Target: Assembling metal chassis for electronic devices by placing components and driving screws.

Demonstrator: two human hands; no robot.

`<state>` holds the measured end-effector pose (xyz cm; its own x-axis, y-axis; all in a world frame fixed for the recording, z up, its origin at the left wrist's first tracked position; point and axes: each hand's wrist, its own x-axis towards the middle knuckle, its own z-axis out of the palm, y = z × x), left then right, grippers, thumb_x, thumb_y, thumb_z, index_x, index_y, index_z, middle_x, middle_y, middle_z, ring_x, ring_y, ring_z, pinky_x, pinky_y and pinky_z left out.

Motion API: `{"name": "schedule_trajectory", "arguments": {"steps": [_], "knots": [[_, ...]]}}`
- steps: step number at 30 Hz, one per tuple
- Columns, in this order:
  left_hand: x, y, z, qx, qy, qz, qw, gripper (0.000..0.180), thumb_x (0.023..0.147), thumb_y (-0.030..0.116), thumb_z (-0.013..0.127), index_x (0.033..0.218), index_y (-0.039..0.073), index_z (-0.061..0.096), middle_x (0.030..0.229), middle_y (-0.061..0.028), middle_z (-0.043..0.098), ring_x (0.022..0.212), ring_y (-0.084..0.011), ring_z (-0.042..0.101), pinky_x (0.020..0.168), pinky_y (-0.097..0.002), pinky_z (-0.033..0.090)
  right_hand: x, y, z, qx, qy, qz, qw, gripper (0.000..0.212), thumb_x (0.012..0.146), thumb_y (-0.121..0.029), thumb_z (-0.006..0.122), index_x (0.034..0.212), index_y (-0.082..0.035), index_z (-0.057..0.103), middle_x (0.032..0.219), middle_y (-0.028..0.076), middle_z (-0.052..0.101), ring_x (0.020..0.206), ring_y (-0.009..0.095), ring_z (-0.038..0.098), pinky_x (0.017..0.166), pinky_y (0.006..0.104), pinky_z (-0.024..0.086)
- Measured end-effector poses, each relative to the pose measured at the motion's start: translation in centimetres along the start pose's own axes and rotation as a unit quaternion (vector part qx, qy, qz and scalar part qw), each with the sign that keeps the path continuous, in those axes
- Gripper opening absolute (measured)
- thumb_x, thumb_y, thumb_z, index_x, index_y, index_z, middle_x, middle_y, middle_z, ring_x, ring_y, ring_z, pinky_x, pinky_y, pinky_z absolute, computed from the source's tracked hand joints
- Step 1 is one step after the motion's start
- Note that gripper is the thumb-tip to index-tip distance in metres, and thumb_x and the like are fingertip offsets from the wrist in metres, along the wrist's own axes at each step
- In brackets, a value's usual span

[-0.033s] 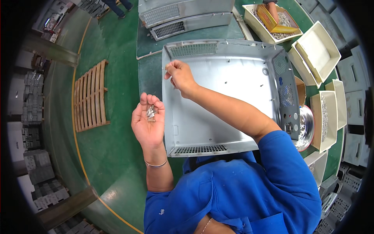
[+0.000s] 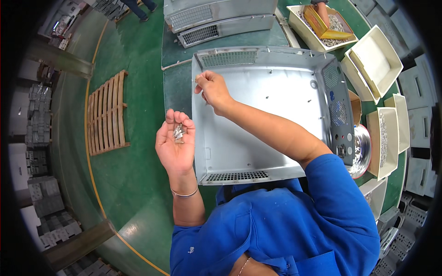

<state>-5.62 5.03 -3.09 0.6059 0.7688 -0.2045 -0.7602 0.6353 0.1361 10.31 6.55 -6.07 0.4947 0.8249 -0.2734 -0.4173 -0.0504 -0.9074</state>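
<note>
A large grey sheet-metal case (image 2: 258, 115) lies open side up in front of me, with mesh vents and a few small studs inside. My left hand (image 2: 175, 147) is palm up with fingers curled, just outside the case's left wall. Several small silvery metal pieces (image 2: 178, 132) rest in that palm. Over the case's far left corner, my right hand (image 2: 212, 92) pinches at the left wall's upper edge. Whatever sits between its thumb and fingers is too small to make out.
Similar grey cases (image 2: 221, 27) stand beyond on the green bench. To the right are cream bins (image 2: 375, 60), some with small parts, and a wire spool (image 2: 361, 152). Another person's hand (image 2: 322, 14) reaches into a yellow box (image 2: 324, 28). A wooden pallet (image 2: 108, 112) lies on the floor.
</note>
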Motion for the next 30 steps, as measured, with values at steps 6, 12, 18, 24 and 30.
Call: {"name": "schedule_trajectory", "arguments": {"steps": [6,12,18,24,30], "knots": [[0.1,0.0,0.1,0.0,-0.001,-0.006,1.0,0.024,0.085,0.007,0.04,0.104,-0.005,0.049,0.096,-0.0154,0.051,0.093,-0.0246,0.048,0.081,-0.0362,0.039,0.6,0.4,0.3,-0.021,-0.022,0.009,0.999,0.025,0.086,-0.028,0.046,0.07,-0.009,0.044,0.058,0.003,0.048,0.042,0.007,0.034,0.037,0.023,0.026],[0.2,-0.1,0.2,0.012,0.003,-0.004,1.0,0.024,0.085,0.006,0.041,0.104,-0.005,0.049,0.096,-0.0155,0.052,0.092,-0.0244,0.048,0.08,-0.0357,0.04,0.3,-0.3,0.2,-0.026,-0.056,0.063,0.996,0.031,0.087,-0.033,0.044,0.067,-0.009,0.043,0.052,0.003,0.045,0.041,0.008,0.032,0.037,0.0234,0.024],[-0.1,0.0,0.1,0.016,0.008,0.002,1.0,0.024,0.084,0.005,0.042,0.105,-0.006,0.049,0.096,-0.0149,0.052,0.091,-0.0242,0.048,0.08,-0.0355,0.04,-0.1,-1.0,-0.7,-0.052,-0.054,0.02,0.997,0.028,0.087,-0.029,0.044,0.069,-0.007,0.045,0.057,0.005,0.049,0.042,0.007,0.037,0.036,0.0227,0.027],[-0.3,-0.1,0.1,0.019,0.002,0.005,1.0,0.025,0.084,0.006,0.043,0.105,-0.006,0.049,0.097,-0.0143,0.051,0.091,-0.024,0.047,0.08,-0.0355,0.04,0.5,-0.3,-0.8,-0.075,-0.074,-0.023,0.994,0.019,0.084,-0.021,0.049,0.071,-0.008,0.048,0.059,0.002,0.05,0.042,0.007,0.039,0.037,0.0217,0.027],[-0.5,0.3,-0.5,-0.005,-0.021,0.001,1.0,0.035,0.088,0.011,0.037,0.118,-0.008,0.04,0.123,-0.022,0.042,0.117,-0.0312,0.037,0.097,-0.0403,0.033,0.8,0.1,-0.5,-0.062,-0.085,0.012,0.994,0.021,0.085,-0.023,0.05,0.07,-0.009,0.049,0.06,0.001,0.05,0.044,0.005,0.036,0.037,0.0211,0.026]]}}
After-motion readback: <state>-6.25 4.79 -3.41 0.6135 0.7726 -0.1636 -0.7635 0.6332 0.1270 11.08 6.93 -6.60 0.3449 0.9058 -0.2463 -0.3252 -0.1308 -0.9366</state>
